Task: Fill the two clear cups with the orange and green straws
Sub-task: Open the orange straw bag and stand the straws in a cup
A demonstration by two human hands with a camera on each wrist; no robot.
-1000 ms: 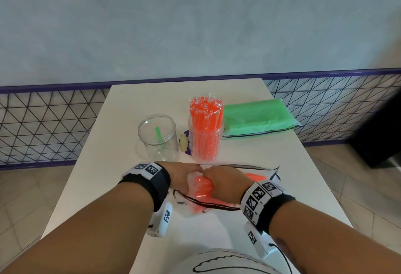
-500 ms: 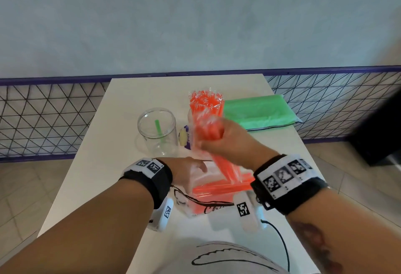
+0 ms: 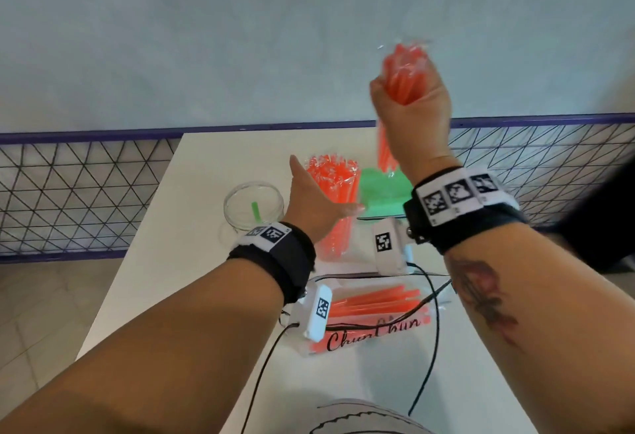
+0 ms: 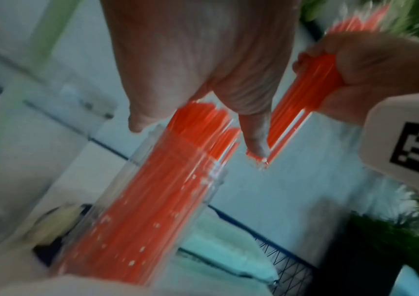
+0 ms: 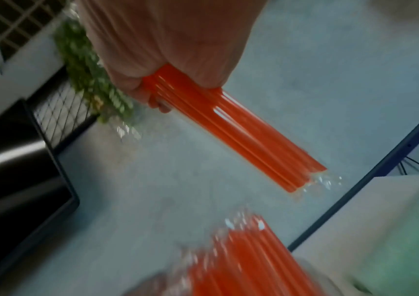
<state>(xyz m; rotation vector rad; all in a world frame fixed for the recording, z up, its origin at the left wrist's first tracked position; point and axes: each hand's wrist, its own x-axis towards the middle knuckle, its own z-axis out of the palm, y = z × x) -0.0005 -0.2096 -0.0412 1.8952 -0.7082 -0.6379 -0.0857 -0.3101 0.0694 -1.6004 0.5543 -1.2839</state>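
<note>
My right hand (image 3: 409,97) is raised high above the table and grips a bundle of orange straws (image 3: 403,66) in clear wrappers; in the right wrist view the bundle (image 5: 231,132) sticks out of the fist. My left hand (image 3: 323,196) is open, fingers straight, against the upper part of the clear cup packed with orange straws (image 3: 335,193), shown close in the left wrist view (image 4: 147,200). To its left stands the second clear cup (image 3: 252,208) with one green straw (image 3: 256,210). The pack of green straws (image 3: 381,193) lies behind my right wrist.
The opened bag with the remaining orange straws (image 3: 374,303) lies near me on the white table (image 3: 165,262). A wire-mesh fence (image 3: 68,193) runs behind the table, below a grey wall. Wrist camera cables hang over the bag.
My right hand pulled a bundle of orange straws out of the bag and lifted it high. My left hand let go of the bag and reached forward to the orange cup.
</note>
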